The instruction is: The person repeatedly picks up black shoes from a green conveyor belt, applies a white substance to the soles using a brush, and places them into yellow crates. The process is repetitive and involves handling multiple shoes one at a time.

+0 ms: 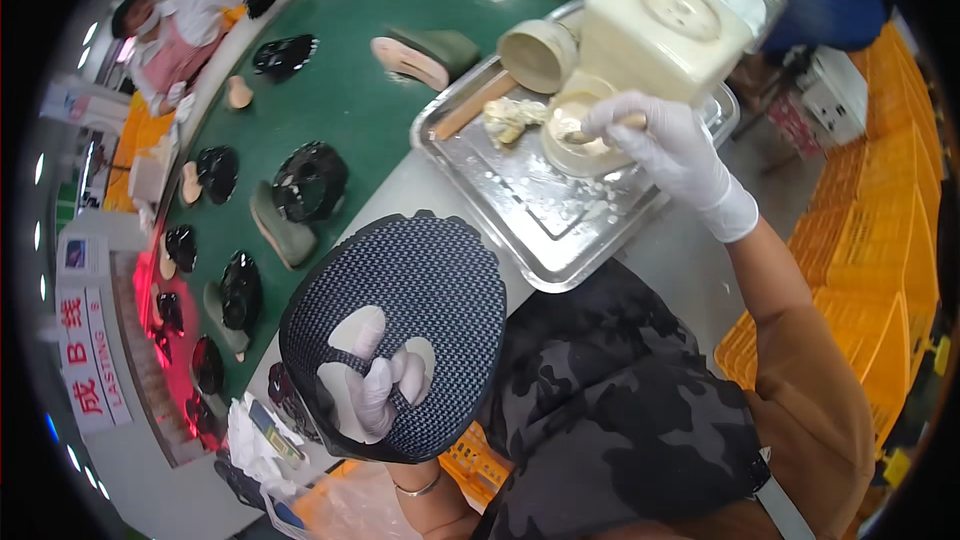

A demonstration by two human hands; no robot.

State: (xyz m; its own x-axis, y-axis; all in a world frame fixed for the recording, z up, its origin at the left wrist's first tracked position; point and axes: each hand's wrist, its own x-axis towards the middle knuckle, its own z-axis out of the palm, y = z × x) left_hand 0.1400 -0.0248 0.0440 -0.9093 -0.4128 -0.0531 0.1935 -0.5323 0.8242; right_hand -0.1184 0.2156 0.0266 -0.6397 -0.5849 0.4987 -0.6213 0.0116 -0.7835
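My left hand [375,390], in a white glove, is inside a dark woven shoe upper [410,280] and holds it up with its bottom facing me; the fingers show through the open sole. My right hand [670,145], also gloved, grips a brush handle whose tip is in a round cup of pale paste [570,130]. The cup stands on a metal tray [540,220]. A cream plastic jug [660,30] lies on the tray just behind the hand.
A wooden stick [470,105] and a lump of paste lie on the tray. Behind it runs a green conveyor belt [350,90] carrying shoe lasts and black uppers. Another person [175,35] works at the far left. Yellow crates [870,270] stack at right.
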